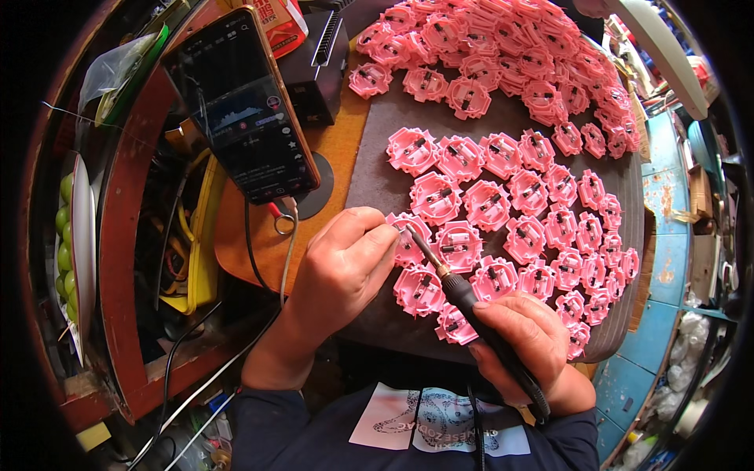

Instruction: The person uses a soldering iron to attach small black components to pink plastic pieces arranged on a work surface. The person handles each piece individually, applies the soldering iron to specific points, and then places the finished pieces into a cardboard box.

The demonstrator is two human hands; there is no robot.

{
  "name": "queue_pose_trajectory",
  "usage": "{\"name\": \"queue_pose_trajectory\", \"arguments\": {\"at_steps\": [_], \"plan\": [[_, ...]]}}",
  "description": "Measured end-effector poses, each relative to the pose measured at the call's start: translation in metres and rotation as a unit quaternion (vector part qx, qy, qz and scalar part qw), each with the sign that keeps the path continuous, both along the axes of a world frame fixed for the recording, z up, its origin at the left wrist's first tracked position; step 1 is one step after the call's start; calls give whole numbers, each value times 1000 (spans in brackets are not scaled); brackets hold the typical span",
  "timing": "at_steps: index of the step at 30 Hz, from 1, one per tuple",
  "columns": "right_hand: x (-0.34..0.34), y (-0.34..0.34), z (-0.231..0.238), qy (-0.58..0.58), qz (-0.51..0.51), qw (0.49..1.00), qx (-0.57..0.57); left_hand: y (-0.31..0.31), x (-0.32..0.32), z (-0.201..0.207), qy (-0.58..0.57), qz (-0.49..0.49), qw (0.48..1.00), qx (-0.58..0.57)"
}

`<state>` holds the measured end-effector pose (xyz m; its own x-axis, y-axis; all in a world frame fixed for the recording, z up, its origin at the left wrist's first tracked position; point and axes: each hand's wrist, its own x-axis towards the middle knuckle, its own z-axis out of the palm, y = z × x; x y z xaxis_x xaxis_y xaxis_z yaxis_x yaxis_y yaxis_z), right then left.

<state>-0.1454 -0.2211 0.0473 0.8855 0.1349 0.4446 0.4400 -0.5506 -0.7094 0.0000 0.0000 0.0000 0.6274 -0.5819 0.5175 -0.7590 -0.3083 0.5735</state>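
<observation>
A black-handled soldering iron (pixel 462 295) is gripped in my right hand (pixel 532 342). Its metal tip slants up and left onto a pink plastic part (pixel 406 250) at the left end of the laid-out rows. Close beside that tip, my left hand (pixel 345 263) is closed in a pinch; what its fingers hold is too small to make out. Around the iron lie more pink parts (pixel 459 246), each with small black and metallic pieces in the middle. One pink part (pixel 454 323) sits just under the iron, near the mat's front edge.
The rows rest on a dark mat (pixel 377 169), with a large heap of pink parts (pixel 510 47) behind. At left a phone (pixel 236 110) leans on a stand, its cable (pixel 292 235) running down near my left wrist. A yellow container (pixel 206 235) stands below the table.
</observation>
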Motion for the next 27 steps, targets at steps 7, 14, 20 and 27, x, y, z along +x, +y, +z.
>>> {"name": "queue_pose_trajectory", "arguments": {"at_steps": [7,14,20,27], "plan": [[-1,0,0,-5,-3,1000,-11,-1,-2,0,-8,13,1000,-17],[-10,-10,11,-2,-11,1000,-15,12,-7,7,20,31,998,-60],[-54,-51,23,-12,-100,995,9,25,-8,29,92,19,994,-58],[-51,-118,53,-71,-118,990,-41,-6,8,82,-25,29,994,-98]]}}
